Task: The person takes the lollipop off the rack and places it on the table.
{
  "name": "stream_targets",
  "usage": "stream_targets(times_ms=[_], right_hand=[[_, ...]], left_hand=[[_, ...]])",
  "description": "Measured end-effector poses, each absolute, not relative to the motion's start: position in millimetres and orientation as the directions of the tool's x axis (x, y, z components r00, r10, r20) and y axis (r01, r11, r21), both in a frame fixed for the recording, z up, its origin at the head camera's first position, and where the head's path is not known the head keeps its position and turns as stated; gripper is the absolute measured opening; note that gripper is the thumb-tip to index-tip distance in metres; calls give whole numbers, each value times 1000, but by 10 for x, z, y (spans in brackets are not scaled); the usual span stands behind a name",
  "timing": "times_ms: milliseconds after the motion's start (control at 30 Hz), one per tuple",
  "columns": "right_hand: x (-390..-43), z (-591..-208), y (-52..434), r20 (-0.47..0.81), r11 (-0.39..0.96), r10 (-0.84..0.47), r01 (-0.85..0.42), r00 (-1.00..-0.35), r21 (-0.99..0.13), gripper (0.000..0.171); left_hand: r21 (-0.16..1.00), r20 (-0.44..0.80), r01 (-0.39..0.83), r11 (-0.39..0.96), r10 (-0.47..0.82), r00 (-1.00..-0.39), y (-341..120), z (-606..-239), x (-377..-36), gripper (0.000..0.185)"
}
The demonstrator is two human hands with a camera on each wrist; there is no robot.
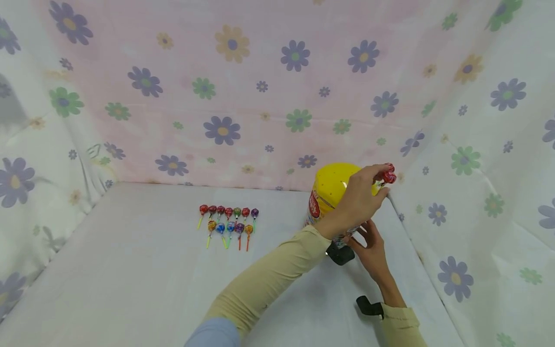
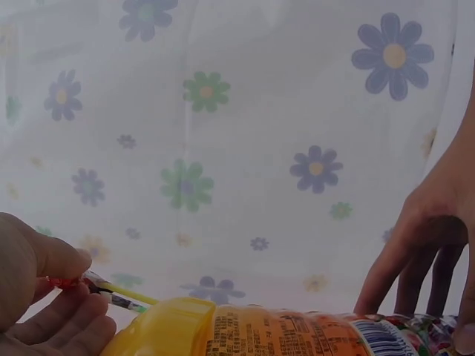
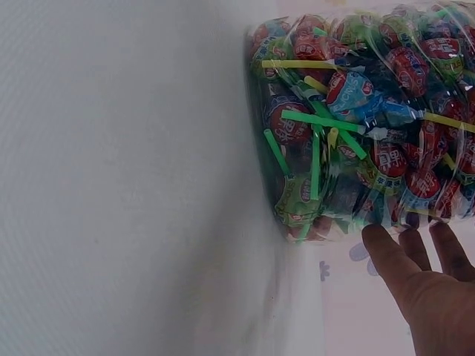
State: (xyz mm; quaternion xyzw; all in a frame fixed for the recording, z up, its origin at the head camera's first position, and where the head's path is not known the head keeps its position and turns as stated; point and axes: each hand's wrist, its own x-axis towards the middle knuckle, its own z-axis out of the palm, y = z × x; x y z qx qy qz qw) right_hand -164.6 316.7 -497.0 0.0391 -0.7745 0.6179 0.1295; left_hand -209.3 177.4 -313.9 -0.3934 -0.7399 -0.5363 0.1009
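A clear jar [image 1: 318,205] with a yellow lid [image 1: 331,185] stands at the right of the white table, packed with wrapped lollipops [image 3: 356,119]. My left hand [image 1: 381,182] reaches across its top and pinches a red-wrapped lollipop [image 1: 387,174] just past the lid's far right edge. In the left wrist view the lollipop's stick [image 2: 122,298] shows between thumb and fingers, next to the yellow lid [image 2: 163,334]. My right hand [image 1: 368,236] rests with straight fingers [image 3: 404,256] against the jar's lower side.
Two short rows of several lollipops [image 1: 227,219] lie on the table [image 1: 130,270] left of the jar. Flowered cloth walls [image 1: 260,96] close in the back and both sides; the right wall [image 1: 455,193] hangs close to the jar.
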Motion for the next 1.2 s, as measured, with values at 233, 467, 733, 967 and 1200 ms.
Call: stream_targets(times_ms=[233,467,733,967,1200], right_hand=[[-1650,-4961,3163,228,242,119,-194,-967,-951,84],[-1656,-4972,3165,235,255,118,-199,-965,-946,84],[-1662,-5002,3164,256,259,114,-220,-960,-940,86],[-1651,-5021,3154,259,253,106,-226,-960,-941,81],[-1654,-4994,3182,270,255,101,-237,-958,-937,84]], left_hand=[[758,603,652,-13,392,-694,1839,-3176,-2110,32],[741,614,672,11,394,-684,1851,-3198,-2134,29],[784,600,616,-78,348,-720,1877,-3176,-2145,29],[804,591,559,-203,373,-715,1765,-3233,-2045,33],[789,613,565,-242,367,-700,1492,-3401,-1951,33]])
